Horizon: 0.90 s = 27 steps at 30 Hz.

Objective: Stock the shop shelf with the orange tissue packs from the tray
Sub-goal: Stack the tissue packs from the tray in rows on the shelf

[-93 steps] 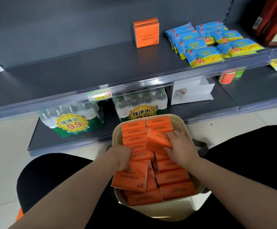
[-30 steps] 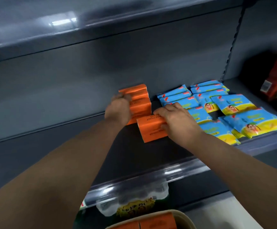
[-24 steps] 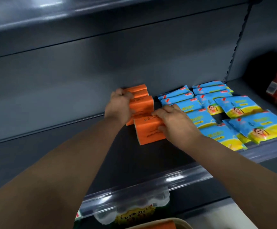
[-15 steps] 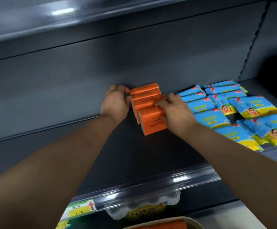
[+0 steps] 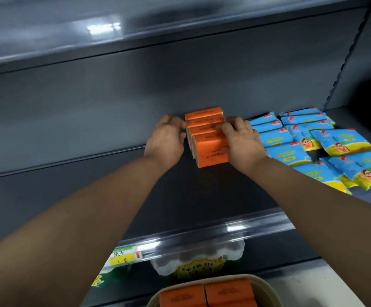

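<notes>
Several orange tissue packs (image 5: 210, 149) stand upright in a short front-to-back row at the back of the grey shelf (image 5: 87, 187). My left hand (image 5: 165, 139) rests against the row's left side with lightly bent fingers. My right hand (image 5: 243, 141) grips the front pack, fingers over its top and thumb on its front face. More orange packs (image 5: 205, 295) lie in the beige tray (image 5: 266, 285) at the bottom edge of the view.
Blue and yellow sachets (image 5: 313, 149) cover the shelf right of the row. An upper shelf (image 5: 113, 43) overhangs it. A clear price rail with a yellow tag (image 5: 124, 257) runs along the front edge. Bottled water packs (image 5: 199, 260) sit on the shelf below.
My right hand has pushed the front pack back against the others, closing the row. My left hand has shifted from on the packs to their left side.
</notes>
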Tool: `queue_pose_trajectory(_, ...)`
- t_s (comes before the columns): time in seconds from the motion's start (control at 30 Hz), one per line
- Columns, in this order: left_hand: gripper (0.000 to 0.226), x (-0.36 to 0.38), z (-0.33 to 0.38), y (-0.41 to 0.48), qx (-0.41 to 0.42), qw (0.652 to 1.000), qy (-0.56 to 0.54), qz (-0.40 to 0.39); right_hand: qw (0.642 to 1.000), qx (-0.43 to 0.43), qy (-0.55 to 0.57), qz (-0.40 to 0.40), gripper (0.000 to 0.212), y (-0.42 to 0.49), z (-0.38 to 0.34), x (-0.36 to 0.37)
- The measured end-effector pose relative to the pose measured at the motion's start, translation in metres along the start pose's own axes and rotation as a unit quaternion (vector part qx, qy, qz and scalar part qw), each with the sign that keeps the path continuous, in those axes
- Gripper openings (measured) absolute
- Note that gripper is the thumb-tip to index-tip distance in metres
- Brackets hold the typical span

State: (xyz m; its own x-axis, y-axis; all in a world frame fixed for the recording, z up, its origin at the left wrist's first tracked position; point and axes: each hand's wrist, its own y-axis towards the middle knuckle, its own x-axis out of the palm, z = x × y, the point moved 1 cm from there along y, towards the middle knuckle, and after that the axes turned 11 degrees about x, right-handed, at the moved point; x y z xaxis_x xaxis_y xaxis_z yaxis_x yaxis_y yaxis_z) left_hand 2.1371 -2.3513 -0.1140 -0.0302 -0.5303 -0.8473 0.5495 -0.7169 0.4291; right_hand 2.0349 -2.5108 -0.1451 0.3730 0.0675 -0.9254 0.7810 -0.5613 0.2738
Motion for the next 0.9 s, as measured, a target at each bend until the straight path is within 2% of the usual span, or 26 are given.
queue_pose_trajectory(0.17,0.026,-0.022,0.026,-0.046,0.009,1.000,0.006,-0.003,0.999,-0.031,0.002,0.013,0.058,-0.053,-0.004,-0.024)
queue_pose_trajectory(0.43,0.032,-0.008,0.060,-0.195,0.030,0.994,-0.011,-0.104,0.995,-0.091,0.021,-0.043,0.050,-0.206,-0.003,-0.010)
queue_pose_trajectory(0.63,0.032,0.040,0.072,-0.318,-0.028,0.977,-0.035,-0.209,0.983,-0.079,-0.008,-0.167,0.045,-0.318,0.024,0.027)
queue_pose_trajectory(0.77,0.030,0.067,0.074,-0.379,-0.107,0.958,-0.069,-0.258,0.967,-0.035,-0.027,-0.252,0.042,-0.370,0.043,0.047)
queue_pose_trajectory(0.9,0.031,0.081,0.083,-0.396,-0.079,0.952,-0.065,-0.289,0.955,-0.026,-0.070,-0.286,0.032,-0.398,0.056,0.058)
